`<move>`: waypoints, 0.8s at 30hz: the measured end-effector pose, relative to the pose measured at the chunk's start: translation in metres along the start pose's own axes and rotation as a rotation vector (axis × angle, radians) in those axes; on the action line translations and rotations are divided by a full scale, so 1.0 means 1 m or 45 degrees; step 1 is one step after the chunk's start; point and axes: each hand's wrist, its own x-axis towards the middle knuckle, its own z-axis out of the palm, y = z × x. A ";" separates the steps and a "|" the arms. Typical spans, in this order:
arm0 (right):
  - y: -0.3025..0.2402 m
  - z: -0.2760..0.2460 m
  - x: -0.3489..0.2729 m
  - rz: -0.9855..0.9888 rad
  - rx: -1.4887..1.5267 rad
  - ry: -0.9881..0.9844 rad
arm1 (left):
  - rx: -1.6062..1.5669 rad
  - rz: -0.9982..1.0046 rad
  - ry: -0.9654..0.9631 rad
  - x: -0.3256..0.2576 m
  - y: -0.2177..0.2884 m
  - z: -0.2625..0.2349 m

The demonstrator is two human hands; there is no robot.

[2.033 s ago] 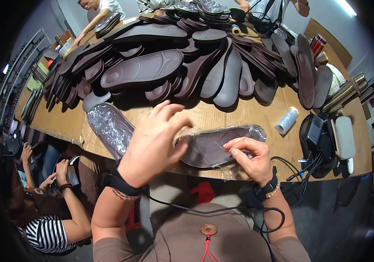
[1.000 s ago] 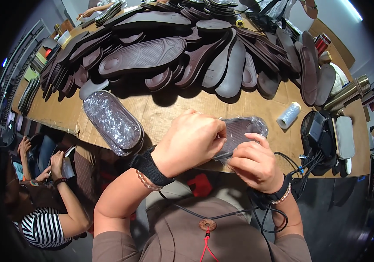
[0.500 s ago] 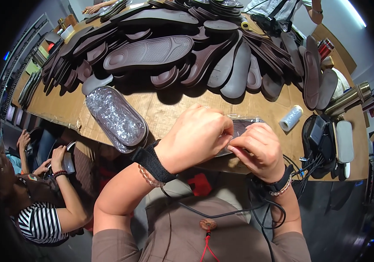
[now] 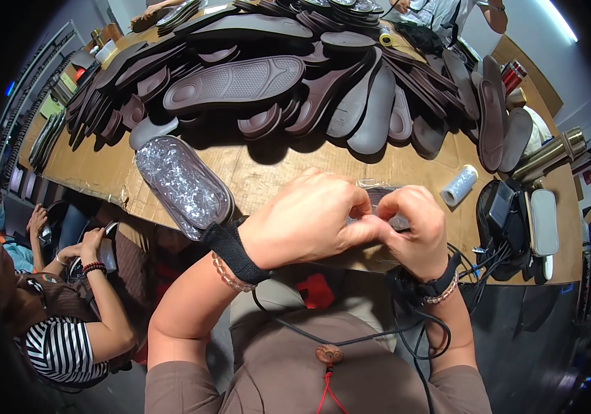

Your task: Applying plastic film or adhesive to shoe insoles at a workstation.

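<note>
Over the table's front edge, my left hand (image 4: 319, 217) and my right hand (image 4: 416, 224) meet, thumbs almost touching and fingers closed in a pinch. What is pinched is too small or hidden to make out. Partly behind the fingers lies a dark insole (image 4: 380, 195) with a shiny clear film about it; my hands cover most of it. Left of my hands, a stack of brown insoles wrapped in clear film (image 4: 183, 183) reaches past the table edge.
A big heap of brown and grey insoles (image 4: 240, 83) fills the far side. To the right are a clear film roll (image 4: 460, 185), a black pouch with cables (image 4: 499, 214), a grey case (image 4: 545, 222) and a metal flask (image 4: 554, 155). A person in stripes (image 4: 67, 348) sits at left.
My right hand has turned and risen slightly, its fingers now nearer the left thumb. The left hand has shifted a little. The wrapped stack stays in place.
</note>
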 end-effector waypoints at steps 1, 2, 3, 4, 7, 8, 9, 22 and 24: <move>0.000 0.001 -0.001 0.117 0.015 -0.007 | -0.029 0.083 0.043 -0.002 -0.002 0.001; 0.000 0.002 -0.001 0.118 0.015 -0.007 | -0.059 0.167 0.087 -0.004 -0.004 0.001; 0.001 0.003 -0.001 0.202 0.091 -0.017 | 0.021 0.229 0.165 -0.005 -0.006 0.003; 0.001 0.003 -0.001 0.287 0.166 -0.028 | 0.021 0.230 0.164 -0.004 -0.006 0.003; 0.005 -0.008 0.008 0.157 0.160 -0.158 | 0.031 0.165 0.142 -0.003 -0.009 0.003; 0.006 -0.013 0.011 0.004 0.097 -0.212 | 0.005 0.165 0.120 -0.002 -0.010 0.003; 0.012 -0.012 0.009 0.021 0.060 -0.354 | -0.019 0.164 0.098 -0.003 -0.011 0.002; 0.042 0.044 -0.003 0.107 0.078 -0.634 | -0.047 0.131 0.100 -0.004 -0.010 0.006; 0.036 0.043 -0.001 0.088 0.081 -0.621 | -0.021 0.134 0.136 -0.005 -0.010 0.005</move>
